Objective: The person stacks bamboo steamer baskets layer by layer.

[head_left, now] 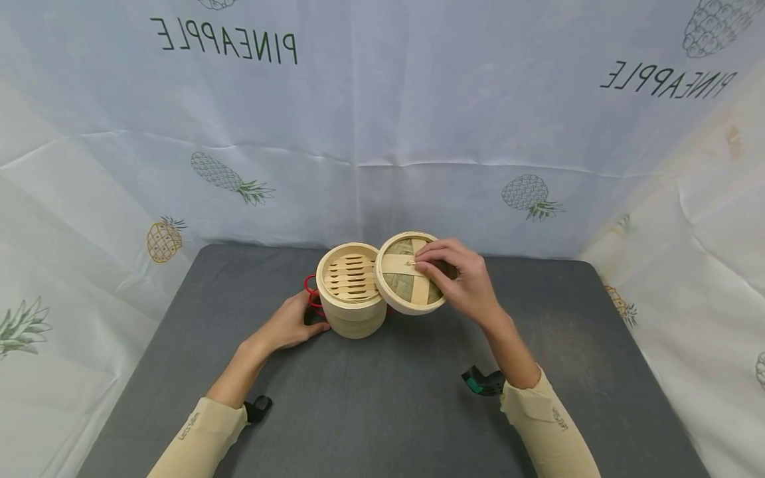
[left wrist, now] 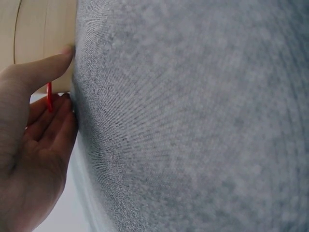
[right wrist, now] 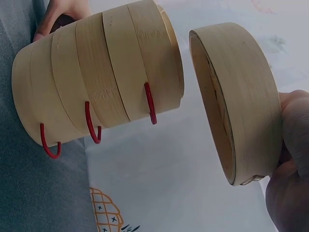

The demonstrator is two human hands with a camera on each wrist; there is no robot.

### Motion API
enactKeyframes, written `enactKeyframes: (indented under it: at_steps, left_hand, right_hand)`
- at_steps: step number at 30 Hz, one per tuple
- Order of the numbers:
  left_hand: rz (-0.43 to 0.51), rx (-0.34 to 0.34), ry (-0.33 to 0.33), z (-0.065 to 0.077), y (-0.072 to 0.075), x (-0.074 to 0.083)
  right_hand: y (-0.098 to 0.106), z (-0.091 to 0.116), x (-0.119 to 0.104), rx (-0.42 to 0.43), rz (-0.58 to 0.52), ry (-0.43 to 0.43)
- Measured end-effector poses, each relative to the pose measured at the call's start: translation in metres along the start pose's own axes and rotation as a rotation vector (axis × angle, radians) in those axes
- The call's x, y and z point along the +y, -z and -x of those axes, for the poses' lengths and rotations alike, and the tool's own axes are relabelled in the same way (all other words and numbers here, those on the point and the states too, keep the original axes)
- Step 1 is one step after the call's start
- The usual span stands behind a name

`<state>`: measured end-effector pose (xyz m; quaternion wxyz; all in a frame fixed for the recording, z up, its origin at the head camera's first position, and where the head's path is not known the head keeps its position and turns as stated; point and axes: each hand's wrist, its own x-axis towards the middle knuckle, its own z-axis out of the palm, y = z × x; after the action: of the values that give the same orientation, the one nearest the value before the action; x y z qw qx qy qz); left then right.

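Note:
A round bamboo steamer stands upright on the table, its tiers stacked. Its slatted rack shows through the uncovered top. Red loop handles stick out from the tiers' sides. My left hand holds the stack low on its left side, thumb in front and fingers around toward the back, beside a red handle. With thumb and fingertips my right hand pinches the middle of the woven steamer lid. The lid is tilted and held up at the stack's right; the right wrist view shows a gap between them.
The dark grey table carries the stack near its back edge. Behind and at both sides hangs a white cloth printed with pineapples. A black strap and a black-green device sit at the wrists.

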<state>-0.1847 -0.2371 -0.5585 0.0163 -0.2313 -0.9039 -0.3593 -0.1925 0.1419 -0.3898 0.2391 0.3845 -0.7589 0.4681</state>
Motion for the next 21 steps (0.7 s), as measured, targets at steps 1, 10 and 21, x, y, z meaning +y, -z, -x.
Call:
enactKeyframes:
  at_steps: [1,10,21]
  left_hand:
    - [0.008,0.004,0.003,0.0,0.001,0.003]
    - [0.015,-0.042,0.058,0.001,0.021,0.049]
    - [0.037,0.004,-0.003,0.0,0.016,0.039]
  right_hand:
    - [-0.001,0.0,0.0,0.0,-0.002,0.001]
    - [-0.004,-0.004,-0.003,0.001,-0.007,0.0]
    - [-0.011,-0.012,-0.003,-0.006,-0.021,0.031]
